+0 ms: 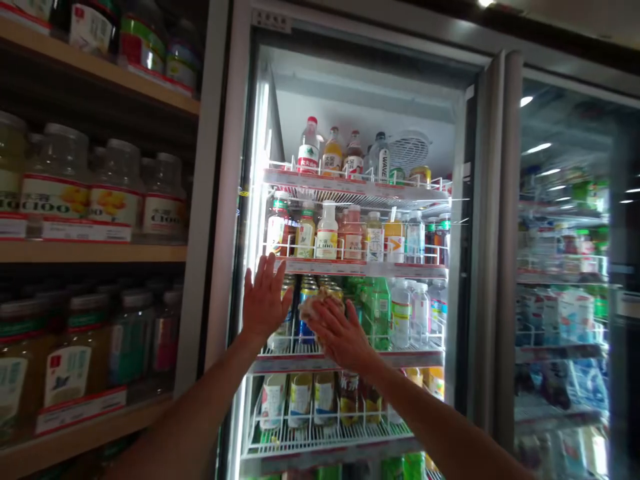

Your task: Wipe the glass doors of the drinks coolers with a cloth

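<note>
L→R: jars (115,193) on wood shelving (90,252); cooler (227,200), door open; L hand (265,300) flat, fingers spread, empty; R hand (340,333) fingers wrapped on blurred can (324,297) at 3rd wire shelf (420,357) front. Risk: can clips green bottles (380,307), topples them, rows packed tight.

I'm in a shop, facing an open glass-door drinks cooler (225,200) whose wire shelves (360,269) hold bottles (327,233) above price strips (300,364). Beside it, wooden shelves (90,252) carry rows of identical labelled jars (57,173) with price tags (80,408).
</note>
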A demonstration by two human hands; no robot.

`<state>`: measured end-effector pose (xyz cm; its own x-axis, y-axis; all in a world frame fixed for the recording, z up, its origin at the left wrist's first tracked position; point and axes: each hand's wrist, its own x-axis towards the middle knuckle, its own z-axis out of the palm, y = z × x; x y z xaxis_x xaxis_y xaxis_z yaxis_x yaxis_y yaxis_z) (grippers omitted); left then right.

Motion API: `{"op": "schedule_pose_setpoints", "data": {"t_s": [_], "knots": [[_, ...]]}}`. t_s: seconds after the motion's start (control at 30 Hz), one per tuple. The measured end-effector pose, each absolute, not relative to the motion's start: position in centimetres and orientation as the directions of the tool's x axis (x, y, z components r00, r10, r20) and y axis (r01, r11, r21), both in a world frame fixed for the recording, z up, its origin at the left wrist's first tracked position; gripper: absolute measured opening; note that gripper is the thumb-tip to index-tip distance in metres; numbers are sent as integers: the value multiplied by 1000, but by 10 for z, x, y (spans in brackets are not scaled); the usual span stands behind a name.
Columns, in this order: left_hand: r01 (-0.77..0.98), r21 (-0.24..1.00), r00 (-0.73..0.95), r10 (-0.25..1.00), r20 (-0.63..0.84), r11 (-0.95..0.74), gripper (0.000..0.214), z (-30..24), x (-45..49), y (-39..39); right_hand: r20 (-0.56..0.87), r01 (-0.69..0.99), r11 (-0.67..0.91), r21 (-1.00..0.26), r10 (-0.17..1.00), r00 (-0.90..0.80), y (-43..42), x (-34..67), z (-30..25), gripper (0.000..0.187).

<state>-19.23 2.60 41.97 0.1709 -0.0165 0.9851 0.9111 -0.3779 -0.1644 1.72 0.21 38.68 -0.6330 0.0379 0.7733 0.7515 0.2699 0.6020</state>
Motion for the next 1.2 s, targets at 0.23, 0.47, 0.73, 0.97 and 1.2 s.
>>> {"op": "schedule_pose_setpoints", "data": {"t_s": [0.23, 0.47, 0.73, 0.97, 1.2], "knots": [[921, -177, 179, -27, 983, -347, 60, 419, -193, 27, 963, 947, 190, 259, 21, -267, 6, 30, 429, 53], [926, -189, 182, -52, 982, -327, 59, 419, -192, 27, 821, 801, 240, 548, 30, -570, 3, 30, 396, 49], [935, -187, 180, -54, 982, -301, 59, 418, -190, 26, 893, 871, 228, 435, 18, -450, 2, 34, 411, 52], [940, -185, 175, -63, 983, -285, 59, 418, -190, 25, 967, 943, 215, 255, -58, -248, 8, 44, 435, 49], [940, -194, 182, -68, 981, -280, 63, 418, -191, 26, 906, 869, 298, 395, 32, -423, -1, 48, 384, 56]]}}
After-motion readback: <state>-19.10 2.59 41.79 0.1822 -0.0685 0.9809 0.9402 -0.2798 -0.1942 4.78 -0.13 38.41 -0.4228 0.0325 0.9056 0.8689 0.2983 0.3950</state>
